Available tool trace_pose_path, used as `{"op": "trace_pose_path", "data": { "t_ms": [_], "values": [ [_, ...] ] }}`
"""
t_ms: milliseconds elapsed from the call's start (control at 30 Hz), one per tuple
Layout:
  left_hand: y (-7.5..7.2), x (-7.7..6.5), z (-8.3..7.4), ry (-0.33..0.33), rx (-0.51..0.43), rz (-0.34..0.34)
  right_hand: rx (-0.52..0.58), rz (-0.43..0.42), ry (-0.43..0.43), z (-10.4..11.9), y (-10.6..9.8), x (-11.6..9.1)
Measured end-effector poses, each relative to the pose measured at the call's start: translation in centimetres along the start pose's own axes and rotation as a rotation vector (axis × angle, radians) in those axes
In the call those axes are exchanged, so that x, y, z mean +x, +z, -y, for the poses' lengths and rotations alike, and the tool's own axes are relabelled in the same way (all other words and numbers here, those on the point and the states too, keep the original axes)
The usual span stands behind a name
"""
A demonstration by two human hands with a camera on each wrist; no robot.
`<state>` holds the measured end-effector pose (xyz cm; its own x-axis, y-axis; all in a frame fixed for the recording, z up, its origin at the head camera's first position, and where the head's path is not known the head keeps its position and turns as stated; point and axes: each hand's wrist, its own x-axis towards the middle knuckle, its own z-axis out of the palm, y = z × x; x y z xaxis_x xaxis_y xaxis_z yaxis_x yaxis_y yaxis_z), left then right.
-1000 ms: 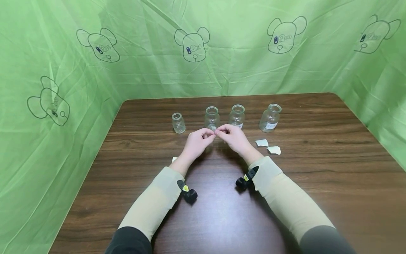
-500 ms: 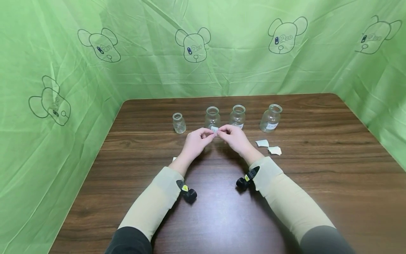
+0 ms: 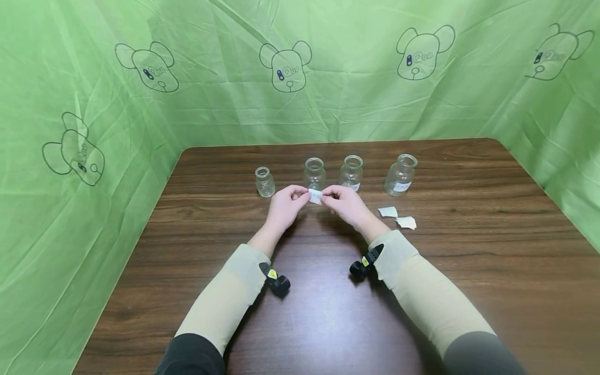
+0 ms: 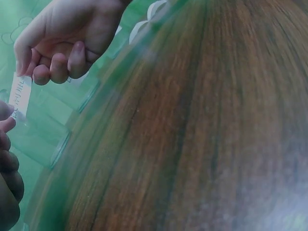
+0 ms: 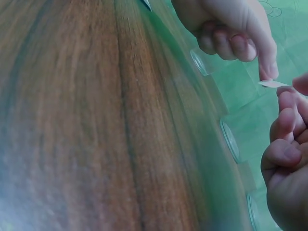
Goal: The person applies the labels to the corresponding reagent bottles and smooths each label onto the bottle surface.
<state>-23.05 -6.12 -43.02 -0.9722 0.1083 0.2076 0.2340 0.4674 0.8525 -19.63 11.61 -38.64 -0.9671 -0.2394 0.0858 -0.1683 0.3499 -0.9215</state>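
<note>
In the head view a small white label with handwriting is stretched between both hands, in front of a clear glass jar. My left hand pinches its left end between thumb and fingertips. At the other end, my right hand pinches it the same way. Dark writing on the label shows in the left wrist view, while the label is nearly edge-on in the right wrist view. The other fingers of both hands are curled in.
Beyond the hands, a smaller jar stands at the left. Two more jars, a middle one and a right one, bear white labels. Scraps of white paper lie right of my right hand. Green cloth surrounds the wooden table.
The left hand has shifted slightly left, away from the right hand. The label, mostly hidden between the fingertips before, now shows flat and spread out.
</note>
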Motion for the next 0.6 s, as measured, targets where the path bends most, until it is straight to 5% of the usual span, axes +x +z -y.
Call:
{"op": "trace_pose_path", "data": {
  "t_ms": [233, 600],
  "values": [
    [-0.2, 0.0, -0.1, 0.009, -0.017, 0.005, 0.029, 0.02, 0.014, -3.6, 0.2, 1.7],
    [-0.2, 0.2, 0.0, 0.015, -0.016, -0.004, -0.047, -0.024, 0.009, -4.3, 0.1, 2.4]
  ]
}}
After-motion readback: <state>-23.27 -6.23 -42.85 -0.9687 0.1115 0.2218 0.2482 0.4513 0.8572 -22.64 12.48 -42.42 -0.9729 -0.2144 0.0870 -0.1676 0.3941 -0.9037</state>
